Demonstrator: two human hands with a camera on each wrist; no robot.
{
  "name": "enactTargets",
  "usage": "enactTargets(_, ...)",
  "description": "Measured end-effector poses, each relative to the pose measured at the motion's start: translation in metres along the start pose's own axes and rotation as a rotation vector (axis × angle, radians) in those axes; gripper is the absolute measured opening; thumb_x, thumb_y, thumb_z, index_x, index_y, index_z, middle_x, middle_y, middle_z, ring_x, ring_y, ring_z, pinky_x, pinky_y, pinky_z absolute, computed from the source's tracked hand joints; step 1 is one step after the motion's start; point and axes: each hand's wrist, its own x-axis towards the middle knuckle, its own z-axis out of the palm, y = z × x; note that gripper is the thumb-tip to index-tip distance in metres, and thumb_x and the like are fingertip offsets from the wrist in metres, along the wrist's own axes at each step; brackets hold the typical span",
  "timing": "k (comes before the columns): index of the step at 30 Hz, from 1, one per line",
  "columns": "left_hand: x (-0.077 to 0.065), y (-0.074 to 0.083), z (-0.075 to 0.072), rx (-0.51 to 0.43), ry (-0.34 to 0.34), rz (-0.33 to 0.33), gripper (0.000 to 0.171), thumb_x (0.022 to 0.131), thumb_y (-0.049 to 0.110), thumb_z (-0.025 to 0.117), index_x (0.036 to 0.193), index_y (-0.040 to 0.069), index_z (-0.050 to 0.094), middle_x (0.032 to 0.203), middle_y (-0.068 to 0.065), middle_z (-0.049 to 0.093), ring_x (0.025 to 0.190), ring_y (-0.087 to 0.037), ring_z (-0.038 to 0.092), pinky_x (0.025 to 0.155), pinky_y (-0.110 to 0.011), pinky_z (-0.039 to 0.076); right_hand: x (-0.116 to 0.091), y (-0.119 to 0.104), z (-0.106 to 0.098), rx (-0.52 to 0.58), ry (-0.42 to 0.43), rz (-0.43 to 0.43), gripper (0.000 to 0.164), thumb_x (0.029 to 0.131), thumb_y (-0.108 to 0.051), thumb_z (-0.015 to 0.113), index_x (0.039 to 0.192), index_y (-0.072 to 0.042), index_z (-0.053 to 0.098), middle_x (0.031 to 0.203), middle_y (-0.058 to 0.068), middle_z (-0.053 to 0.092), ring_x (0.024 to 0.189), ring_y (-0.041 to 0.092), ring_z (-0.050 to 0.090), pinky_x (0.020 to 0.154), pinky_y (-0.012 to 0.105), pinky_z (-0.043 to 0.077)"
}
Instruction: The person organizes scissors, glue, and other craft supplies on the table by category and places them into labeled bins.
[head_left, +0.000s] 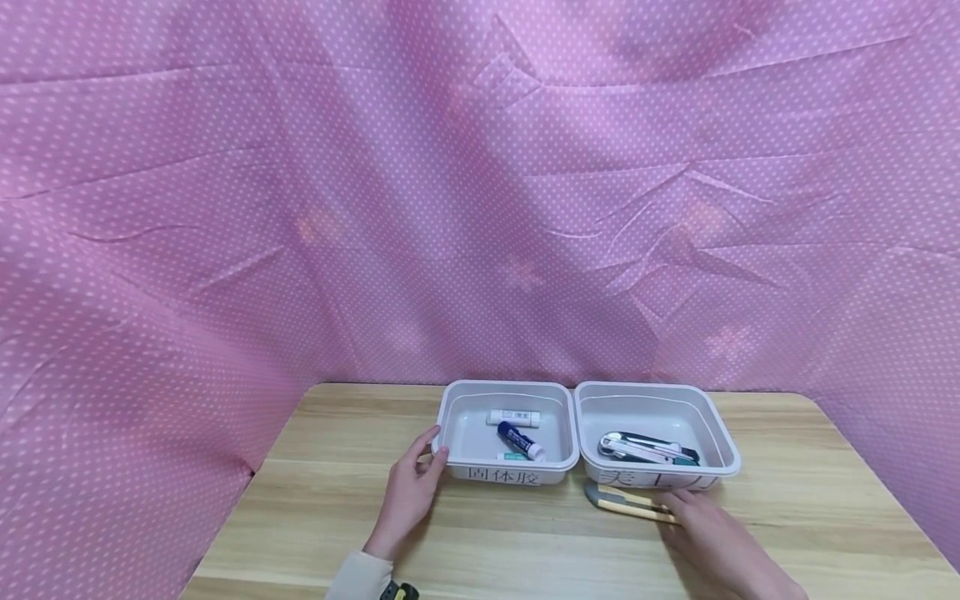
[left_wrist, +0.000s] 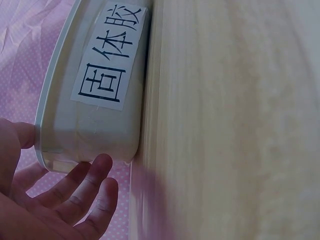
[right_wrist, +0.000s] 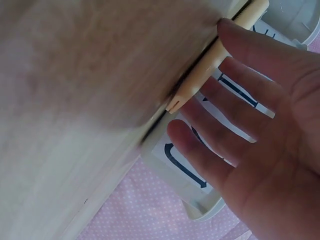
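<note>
My left hand (head_left: 412,487) touches the left corner of a white plastic bin (left_wrist: 60,120), thumb at the rim and its other fingers loosely spread by the side wall. Inside lie glue sticks: a white one (head_left: 504,418), a blue one (head_left: 517,438) and one with a green label (head_left: 513,457), partly hidden by the front wall. My right hand (head_left: 705,529) pinches the rear end of a yellow utility knife (head_left: 626,502), thumb on the near side and fingers on the far side. That knife lies low along the front of the right-hand bin (head_left: 637,404).
In the right-hand bin are utility knives (head_left: 637,448) with silver and dark green bodies. Both bins stand side by side near the back edge of the wooden table (head_left: 525,542), with paper labels on their fronts. Pink dotted cloth (head_left: 480,208) hangs behind and at the sides.
</note>
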Motion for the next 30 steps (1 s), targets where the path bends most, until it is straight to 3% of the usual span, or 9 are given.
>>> enactTargets(11,-0.0001,-0.0005,0.0,-0.003,0.0,-0.006,0.047,0.103,0.027,0.063,0.146,0.011,0.055,0.127,-0.026,0.066,0.095,-0.029,0.074,0.076,-0.027,0.06,-0.0037,0.0014,0.0003,-0.027,-0.004,-0.011,0.038,0.075,-0.011,0.087,0.108,-0.02,0.069,0.106,-0.008,0.068,0.098,0.016,0.065,0.084,0.042,0.058)
enactTargets(19,-0.0005,0.0016,-0.0004,0.007,0.004,-0.005,0.047,0.103,0.026,0.063,0.146,0.011,0.056,0.126,-0.026,0.067,0.094,-0.027,0.074,0.075,-0.026,0.059,-0.0031,0.004,0.0015,-0.001,-0.079,-0.013,0.027,0.077,-0.013,0.085,0.098,-0.019,0.068,0.092,-0.013,0.057,0.082,0.007,0.056,0.071,0.036,0.055)
enactTargets(26,-0.0008,0.0025,-0.0005,0.005,0.003,-0.012,0.046,0.103,0.025,0.063,0.146,0.01,0.056,0.127,-0.027,0.066,0.095,-0.028,0.074,0.075,-0.025,0.059,-0.0046,0.0016,0.0021,0.002,-0.08,-0.021,0.019,0.079,-0.012,0.083,0.091,-0.018,0.069,0.086,-0.011,0.051,0.074,0.003,0.05,0.063,0.031,0.052)
enactTargets(30,-0.0008,0.002,-0.0009,0.004,0.002,-0.014,0.046,0.103,0.025,0.063,0.146,0.01,0.055,0.127,-0.027,0.066,0.095,-0.028,0.074,0.074,-0.024,0.059,-0.005,0.0007,0.0013,0.001,-0.075,-0.024,0.02,0.079,-0.012,0.083,0.09,-0.02,0.068,0.087,-0.011,0.051,0.076,0.003,0.051,0.065,0.032,0.053)
